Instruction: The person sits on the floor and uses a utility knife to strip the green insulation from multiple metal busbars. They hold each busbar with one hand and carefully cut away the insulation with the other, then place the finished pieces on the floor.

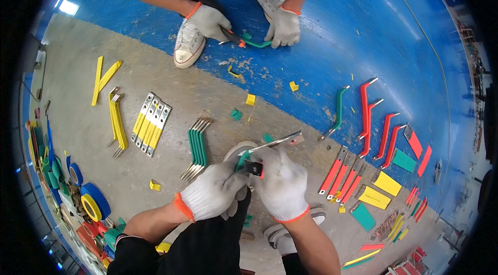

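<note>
Both my hands wear white knit gloves with orange cuffs. My left hand (pixel 215 192) is closed around the green-covered end of a metal bar (pixel 275 142). The bar's bare silver length slants up to the right, past my other hand. My right hand (pixel 281 181) is closed on a small black and red tool (pixel 254 168), held against the green covering; its blade, if any, is hidden. Green-sleeved bent bars (pixel 198 145) lie side by side just left of my hands. A green scrap (pixel 267 138) is on the floor beyond them.
Across from me, a person's gloved hands (pixel 284 27) hold a green bent bar (pixel 257 44) and a black-orange tool. Yellow-sleeved bars (pixel 150 127) lie left; red bars (pixel 337 171) and yellow sleeves (pixel 374 197) lie right. Tape rolls (pixel 93 205) stand at lower left.
</note>
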Available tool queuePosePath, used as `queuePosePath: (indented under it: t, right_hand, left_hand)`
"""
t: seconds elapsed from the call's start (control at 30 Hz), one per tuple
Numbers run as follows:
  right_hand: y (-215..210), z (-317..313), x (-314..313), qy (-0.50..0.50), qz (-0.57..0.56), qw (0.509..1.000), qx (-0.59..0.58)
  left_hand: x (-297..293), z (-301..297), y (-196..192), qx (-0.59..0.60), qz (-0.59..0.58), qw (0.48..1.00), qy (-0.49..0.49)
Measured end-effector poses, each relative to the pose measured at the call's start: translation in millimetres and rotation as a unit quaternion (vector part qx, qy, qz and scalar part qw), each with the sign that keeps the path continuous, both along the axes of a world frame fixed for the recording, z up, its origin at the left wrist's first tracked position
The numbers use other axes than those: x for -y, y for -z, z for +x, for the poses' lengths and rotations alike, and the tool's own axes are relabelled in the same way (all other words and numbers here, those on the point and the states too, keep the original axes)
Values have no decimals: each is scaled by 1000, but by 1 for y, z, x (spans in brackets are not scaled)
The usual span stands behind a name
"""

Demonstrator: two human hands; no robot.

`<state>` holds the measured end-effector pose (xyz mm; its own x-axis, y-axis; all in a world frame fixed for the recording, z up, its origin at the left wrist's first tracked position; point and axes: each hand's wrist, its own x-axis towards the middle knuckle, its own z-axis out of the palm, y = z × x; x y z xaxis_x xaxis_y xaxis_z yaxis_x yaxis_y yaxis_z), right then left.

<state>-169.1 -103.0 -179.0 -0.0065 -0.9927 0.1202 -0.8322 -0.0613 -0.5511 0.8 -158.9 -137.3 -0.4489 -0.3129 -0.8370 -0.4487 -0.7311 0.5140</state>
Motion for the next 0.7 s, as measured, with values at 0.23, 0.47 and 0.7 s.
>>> queuePosePath:
  t: [0.23,0.47,0.7]
  right_hand:
    - [8,-49,-34,261,92,955,107]
    - [-5,-37,-35,319,73,902,281]
    - [11,-57,-84,348,231,836,356]
  left_hand:
    - [15,36,4,-31,-6,984,-177]
    - [16,47,15,-115,63,963,-234]
    - [-8,87,84,-633,359,626,-280]
